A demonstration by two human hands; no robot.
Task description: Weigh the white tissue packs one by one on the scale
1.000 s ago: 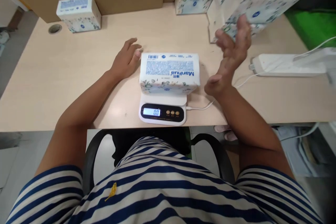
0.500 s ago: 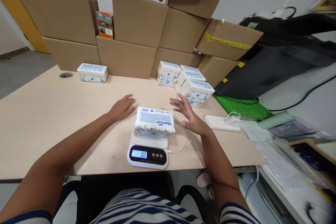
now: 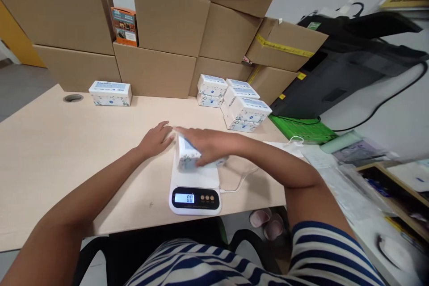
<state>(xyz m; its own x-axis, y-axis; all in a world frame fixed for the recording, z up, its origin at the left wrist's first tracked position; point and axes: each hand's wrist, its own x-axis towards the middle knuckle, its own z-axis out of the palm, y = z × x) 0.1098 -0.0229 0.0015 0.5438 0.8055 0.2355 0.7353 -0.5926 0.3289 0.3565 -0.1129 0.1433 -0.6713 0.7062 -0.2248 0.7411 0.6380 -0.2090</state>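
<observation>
A white tissue pack (image 3: pixel 186 155) with blue print and a floral pattern sits on the platform of a white digital scale (image 3: pixel 197 180). The lit display reads 0.0. My right hand (image 3: pixel 208 144) reaches across the pack from the right, fingers over its top and far side and thumb on the near side, hiding most of it. Just left of the pack, my left hand (image 3: pixel 157 140) lies on the table with its fingers stretched out, holding nothing. Its fingertips come close to those of my right hand.
Several tissue packs (image 3: pixel 252 111) are stacked at the back right; another pack (image 3: pixel 110 94) lies at the back left by a cable hole (image 3: pixel 73 98). Cardboard boxes (image 3: pixel 156 71) line the table's back. A cable (image 3: pixel 241 180) runs from the scale toward a power strip.
My right hand has swung left from beside the tissue pack to over it and closed on it. My left hand stays almost in place. The view has shifted slightly.
</observation>
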